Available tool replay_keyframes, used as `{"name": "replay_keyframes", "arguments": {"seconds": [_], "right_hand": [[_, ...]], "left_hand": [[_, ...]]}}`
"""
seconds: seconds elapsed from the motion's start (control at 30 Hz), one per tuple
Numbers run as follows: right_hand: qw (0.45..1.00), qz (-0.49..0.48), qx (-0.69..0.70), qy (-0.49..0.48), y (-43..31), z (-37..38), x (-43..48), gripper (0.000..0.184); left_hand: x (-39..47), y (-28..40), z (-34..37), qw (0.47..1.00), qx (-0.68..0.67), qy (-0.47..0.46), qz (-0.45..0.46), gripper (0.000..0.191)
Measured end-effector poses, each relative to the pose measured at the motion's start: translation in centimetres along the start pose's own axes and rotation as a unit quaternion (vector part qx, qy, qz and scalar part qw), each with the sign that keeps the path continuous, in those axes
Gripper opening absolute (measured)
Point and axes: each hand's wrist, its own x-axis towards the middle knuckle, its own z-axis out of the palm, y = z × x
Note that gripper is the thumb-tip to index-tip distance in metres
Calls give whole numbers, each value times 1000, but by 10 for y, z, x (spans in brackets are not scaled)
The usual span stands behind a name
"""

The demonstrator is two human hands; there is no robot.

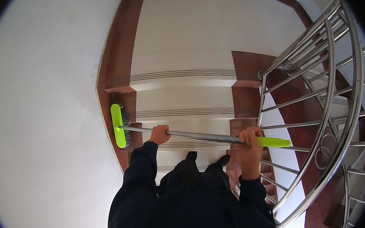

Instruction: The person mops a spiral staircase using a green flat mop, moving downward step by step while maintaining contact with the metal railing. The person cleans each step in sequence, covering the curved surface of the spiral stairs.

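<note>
A broom or dust mop lies across my body, its metal pole (pixel 201 134) slanting from upper left to lower right. At its left end a lime-green head (pixel 118 126) with dark grey fibres (pixel 126 124) rests against the red-brown side band of the steps by the wall. My left hand (pixel 159 134) is closed around the pole partway along. Near the other end my right hand (pixel 252 143) grips the pole where it meets the lime-green handle grip (pixel 273 142), close to the railing.
Cream stair treads (pixel 184 99) with grooved nosings and red-brown edges run beneath me, joining a landing (pixel 190 24). A white wall (pixel 45 127) borders the left side. A stainless-steel railing (pixel 328 90) curves along the right. My dark shoes (pixel 224 160) stand on a step.
</note>
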Motion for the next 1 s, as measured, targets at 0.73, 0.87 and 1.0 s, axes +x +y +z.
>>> {"name": "replay_keyframes", "arguments": {"seconds": [0.73,0.87,1.0], "right_hand": [[987,-149,-10,64,-57,-49,-84,19],[986,-129,8,101,-41,-51,-83,15],[987,-108,35,115,-31,-59,-84,15]], "left_hand": [[126,118,-60,980,23,1,198,23],[129,112,-14,972,74,83,208,22],[134,101,-1,974,120,44,189,21]]}}
